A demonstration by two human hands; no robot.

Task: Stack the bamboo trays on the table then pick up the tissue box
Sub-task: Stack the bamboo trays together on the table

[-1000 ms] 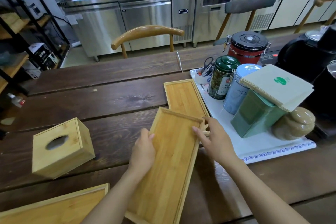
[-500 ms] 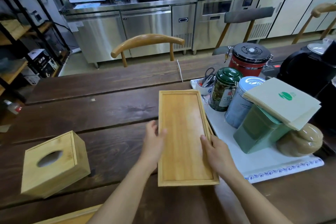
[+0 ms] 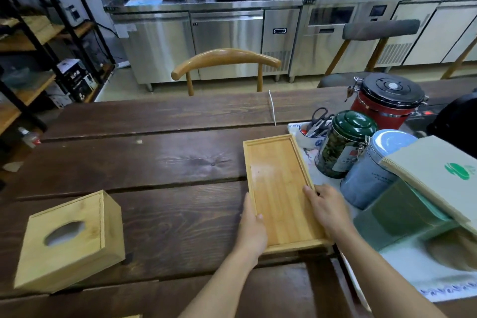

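Note:
A long bamboo tray (image 3: pixel 278 188) lies flat on the dark wooden table (image 3: pixel 154 162), right of centre; it covers the second tray, which I cannot make out beneath it. My left hand (image 3: pixel 251 230) grips its near left edge, thumb over the rim. My right hand (image 3: pixel 326 208) holds the right edge, fingers on the rim. The bamboo tissue box (image 3: pixel 69 240), with an oval slot on top, stands at the near left, well apart from both hands.
A white mat (image 3: pixel 402 266) at the right carries a green-lidded jar (image 3: pixel 343 144), a blue tin (image 3: pixel 374 170), a green box (image 3: pixel 402 217) under paper sheets, and a red canister (image 3: pixel 387 100). A wooden chair (image 3: pixel 224 62) stands behind the table. Another bamboo piece's corner shows at the bottom edge.
The tray in my hands has swung from a slant into line with the far tray and come down over it. The view has shifted, so the tissue box appears lower left.

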